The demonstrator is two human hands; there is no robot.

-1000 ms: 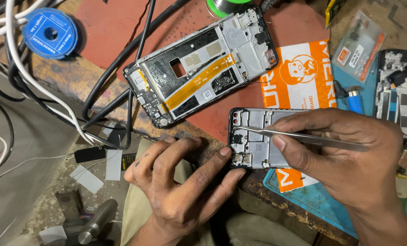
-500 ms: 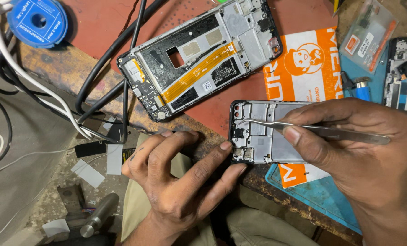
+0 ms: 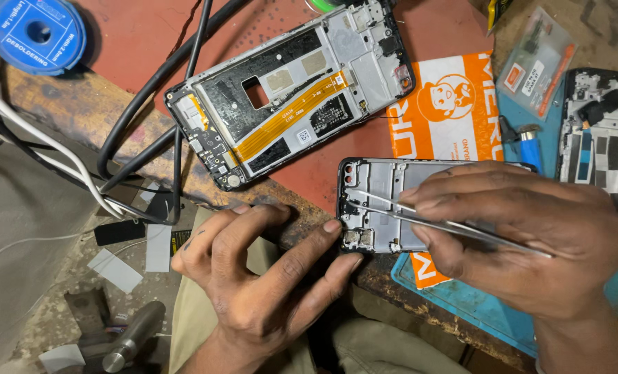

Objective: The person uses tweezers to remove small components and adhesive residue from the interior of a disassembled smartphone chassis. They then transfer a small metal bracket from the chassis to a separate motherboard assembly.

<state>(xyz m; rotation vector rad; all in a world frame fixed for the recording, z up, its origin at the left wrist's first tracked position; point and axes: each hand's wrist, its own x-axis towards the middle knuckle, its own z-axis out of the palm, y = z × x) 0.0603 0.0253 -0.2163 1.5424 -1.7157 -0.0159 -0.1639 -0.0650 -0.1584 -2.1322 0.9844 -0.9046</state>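
Head view, cluttered repair bench. The right hand pinches a pair of fine metal tweezers between thumb and forefingers, tips angled into the upper-left corner of a phone middle frame that lies flat near the bench edge, partly on an orange printed packet. The left hand grasps nothing: palm down, fingers spread, with the index fingertip pressed against the frame's left edge to pin it. The tweezer tips sit close to the camera cut-outs; what they grip, if anything, is too small to tell. To do this step well, my judgement: keep the left fingertip bearing on the frame so it cannot skate, hold the tweezers at a shallow angle, and lift or seat the small part with light pressure rather than prying, since the plastic ribs there look thin. Rest the right wrist on the blue mat for steadiness. A second frame with an orange flex cable lies well apart up the bench, and black cables loop beside it; both are best kept out of the working area. A blue spool of desoldering wick sits at far left.
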